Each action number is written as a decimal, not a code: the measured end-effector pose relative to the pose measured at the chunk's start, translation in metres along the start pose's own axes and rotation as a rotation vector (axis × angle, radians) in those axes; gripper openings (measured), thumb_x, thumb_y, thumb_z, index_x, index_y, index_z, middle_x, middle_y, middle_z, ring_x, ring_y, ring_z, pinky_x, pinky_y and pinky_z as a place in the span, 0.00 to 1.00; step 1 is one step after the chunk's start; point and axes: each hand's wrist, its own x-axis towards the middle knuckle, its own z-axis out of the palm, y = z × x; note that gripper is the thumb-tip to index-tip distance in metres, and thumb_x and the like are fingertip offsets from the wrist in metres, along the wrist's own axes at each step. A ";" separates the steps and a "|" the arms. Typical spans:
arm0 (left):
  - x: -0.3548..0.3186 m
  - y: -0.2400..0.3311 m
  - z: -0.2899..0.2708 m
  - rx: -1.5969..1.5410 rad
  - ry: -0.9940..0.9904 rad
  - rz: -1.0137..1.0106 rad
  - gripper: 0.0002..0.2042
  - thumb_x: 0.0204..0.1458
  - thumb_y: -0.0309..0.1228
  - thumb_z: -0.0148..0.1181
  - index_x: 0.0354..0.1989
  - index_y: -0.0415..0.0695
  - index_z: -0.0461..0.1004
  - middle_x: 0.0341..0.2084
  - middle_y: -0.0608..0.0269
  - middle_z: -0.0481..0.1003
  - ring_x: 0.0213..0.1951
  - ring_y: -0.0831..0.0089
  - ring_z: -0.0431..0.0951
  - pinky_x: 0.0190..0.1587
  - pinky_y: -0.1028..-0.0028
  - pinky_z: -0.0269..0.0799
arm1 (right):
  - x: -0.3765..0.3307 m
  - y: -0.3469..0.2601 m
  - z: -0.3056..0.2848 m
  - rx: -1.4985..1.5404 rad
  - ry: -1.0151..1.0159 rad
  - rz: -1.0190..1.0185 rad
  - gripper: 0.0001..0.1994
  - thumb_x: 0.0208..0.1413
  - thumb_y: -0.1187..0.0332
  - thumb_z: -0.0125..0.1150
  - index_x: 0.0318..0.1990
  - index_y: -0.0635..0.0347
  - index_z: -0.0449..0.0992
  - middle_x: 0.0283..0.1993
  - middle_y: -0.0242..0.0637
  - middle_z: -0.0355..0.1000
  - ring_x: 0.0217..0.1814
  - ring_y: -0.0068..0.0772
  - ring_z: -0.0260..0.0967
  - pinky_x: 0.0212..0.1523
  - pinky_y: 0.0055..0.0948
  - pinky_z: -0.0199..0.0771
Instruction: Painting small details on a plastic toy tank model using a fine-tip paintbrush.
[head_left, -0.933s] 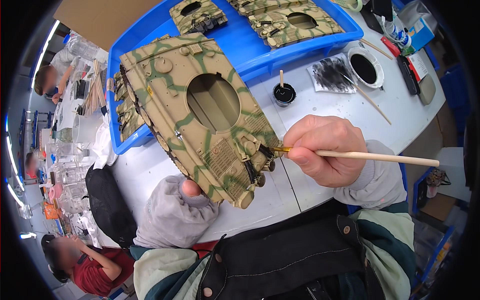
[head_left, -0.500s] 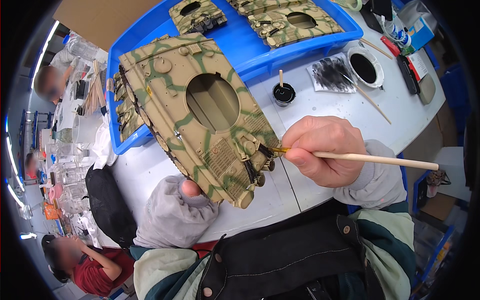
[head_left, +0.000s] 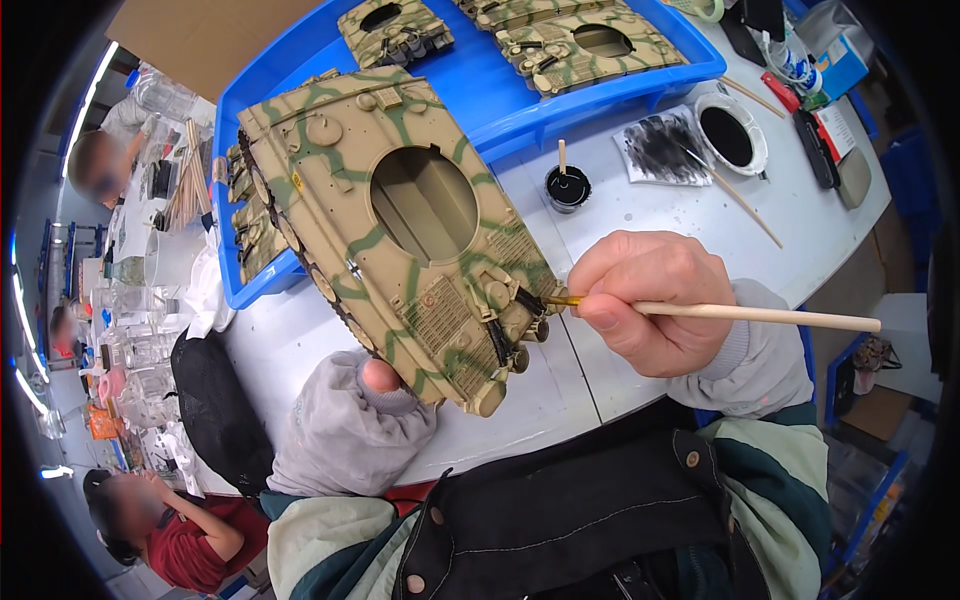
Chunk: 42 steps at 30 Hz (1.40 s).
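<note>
A camouflaged model tank hull, tan with green stripes and a round opening on top, is held tilted above the table. My left hand grips it from below; only the thumb shows, and the other fingers are hidden under the hull. My right hand pinches a paintbrush with a pale wooden handle. The brush tip meets the hull's rear end, beside a black-painted part. Another black part lies next to it, near two round exhaust stubs.
A blue tray beyond the hull holds several similar hulls. To the right stand a small black paint pot, a stained cloth with a brush on it, and a white dish of black paint. People sit at the left.
My right hand and the brush have shifted very slightly to the right. The hull and my left hand have hardly moved.
</note>
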 end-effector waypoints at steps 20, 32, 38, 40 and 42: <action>0.034 -0.011 0.047 -0.278 -0.142 0.046 0.46 0.44 0.59 0.57 0.62 0.36 0.48 0.57 0.38 0.57 0.57 0.50 0.61 0.57 0.50 0.59 | -0.002 -0.004 0.005 0.202 0.161 0.150 0.04 0.54 0.78 0.54 0.32 0.65 0.65 0.22 0.35 0.67 0.21 0.22 0.63 0.21 0.19 0.62; 0.025 0.003 0.023 0.101 -0.091 0.041 0.34 0.50 0.57 0.47 0.58 0.43 0.58 0.50 0.46 0.66 0.47 0.46 0.71 0.41 0.40 0.68 | -0.003 -0.004 0.007 0.373 0.215 0.214 0.04 0.55 0.76 0.54 0.33 0.64 0.65 0.26 0.36 0.69 0.25 0.19 0.63 0.24 0.17 0.61; 0.018 -0.007 0.017 0.206 0.075 0.227 0.36 0.50 0.59 0.43 0.58 0.42 0.59 0.49 0.47 0.67 0.45 0.47 0.72 0.40 0.43 0.71 | -0.004 -0.001 0.002 0.231 0.048 0.151 0.05 0.58 0.74 0.49 0.36 0.64 0.60 0.26 0.43 0.67 0.23 0.18 0.60 0.23 0.15 0.63; 0.020 -0.007 0.011 0.142 -0.011 0.251 0.36 0.49 0.60 0.43 0.58 0.42 0.59 0.49 0.48 0.68 0.46 0.50 0.71 0.42 0.46 0.71 | -0.004 -0.001 0.003 0.226 0.050 0.140 0.05 0.58 0.75 0.50 0.36 0.65 0.60 0.26 0.43 0.67 0.23 0.18 0.60 0.23 0.15 0.63; 0.018 -0.004 0.009 0.150 -0.025 0.210 0.36 0.49 0.60 0.43 0.58 0.42 0.59 0.49 0.48 0.68 0.47 0.51 0.71 0.43 0.47 0.70 | -0.005 -0.001 0.002 0.217 0.041 0.149 0.05 0.57 0.75 0.50 0.36 0.65 0.61 0.25 0.42 0.67 0.23 0.18 0.60 0.23 0.15 0.62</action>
